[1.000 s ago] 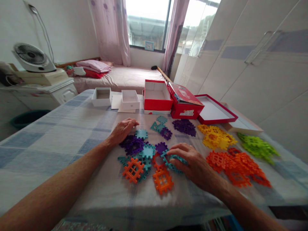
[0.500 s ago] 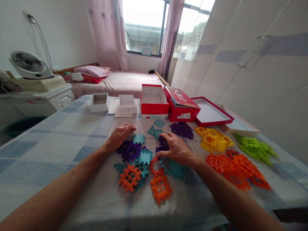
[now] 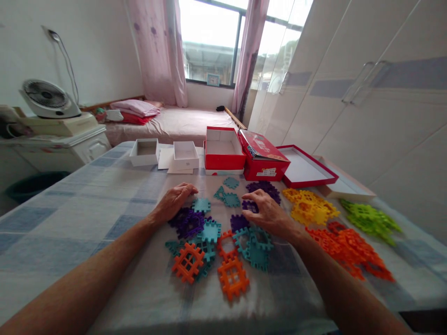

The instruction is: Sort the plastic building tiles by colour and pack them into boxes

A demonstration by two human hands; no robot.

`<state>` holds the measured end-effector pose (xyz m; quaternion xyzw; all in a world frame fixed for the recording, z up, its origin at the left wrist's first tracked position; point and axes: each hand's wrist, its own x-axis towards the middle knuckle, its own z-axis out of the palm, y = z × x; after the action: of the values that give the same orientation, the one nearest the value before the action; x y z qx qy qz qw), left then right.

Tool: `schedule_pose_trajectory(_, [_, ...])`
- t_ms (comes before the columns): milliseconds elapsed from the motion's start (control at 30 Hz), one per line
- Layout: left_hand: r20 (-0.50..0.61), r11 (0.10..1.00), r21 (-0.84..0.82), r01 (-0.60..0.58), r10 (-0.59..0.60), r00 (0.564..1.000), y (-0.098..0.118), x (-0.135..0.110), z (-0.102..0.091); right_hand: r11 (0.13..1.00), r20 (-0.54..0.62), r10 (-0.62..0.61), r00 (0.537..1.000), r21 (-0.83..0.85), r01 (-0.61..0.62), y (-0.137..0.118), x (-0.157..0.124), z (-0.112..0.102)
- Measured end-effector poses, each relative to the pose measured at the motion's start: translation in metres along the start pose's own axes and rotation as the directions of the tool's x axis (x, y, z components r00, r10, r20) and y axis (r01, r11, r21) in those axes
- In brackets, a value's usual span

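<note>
My left hand [image 3: 177, 200] lies on the cloth with its fingers stretched out, holding nothing. Just below it are a teal building tile [image 3: 201, 205] and a pile of purple building tiles [image 3: 190, 223]. Between the thumb and fingers of my right hand [image 3: 267, 210] is a purple window-shaped building tile [image 3: 250, 206], partly covered. Another purple tile [image 3: 239, 222] lies below it, above teal tiles [image 3: 257, 253]. Orange window-shaped tiles [image 3: 188, 263] are nearest me. Further off, loose teal tiles [image 3: 230, 199] lie between my hands.
To the right lie piles of purple [image 3: 267, 188], yellow [image 3: 310, 204], green [image 3: 370, 216] and orange tiles [image 3: 352, 249]. Along the table's far side stand white boxes [image 3: 186, 156], an open red box [image 3: 225, 160], a tilted red box [image 3: 268, 172] and a red-rimmed lid [image 3: 310, 181].
My right hand has moved to the right with a purple tile, uncovering another purple tile and the teal tiles below. My left hand stays in nearly the same place. The view has tilted slightly.
</note>
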<state>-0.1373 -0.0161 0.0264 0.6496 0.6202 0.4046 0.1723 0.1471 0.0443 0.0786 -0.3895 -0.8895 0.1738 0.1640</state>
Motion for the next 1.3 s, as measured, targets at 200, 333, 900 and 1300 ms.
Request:
schedule_pose_trajectory(200, [0.004,1.000,-0.013,-0.016,0.016,1.000,-0.001,0.000,0.001,0.995,0.175,0.022,0.984,-0.099,-0.004,-0.004,-0.003,0.013])
schedule_pose_trajectory(333, [0.016,0.999,-0.031,-0.023,0.024,1.000,-0.004,0.000,0.001,0.995,0.150,0.023,0.988,-0.103,-0.008,-0.009,-0.002,0.018])
schedule_pose_trajectory(900, [0.034,1.000,0.005,-0.016,0.016,0.999,-0.002,0.001,0.000,0.998,0.207,-0.008,0.978,-0.058,0.021,-0.002,-0.009,0.014])
schedule_pose_trajectory(1300, [0.030,1.000,-0.006,-0.016,0.016,0.999,-0.002,0.001,0.000,0.986,0.021,0.080,0.997,0.147,-0.083,0.007,0.003,-0.005])
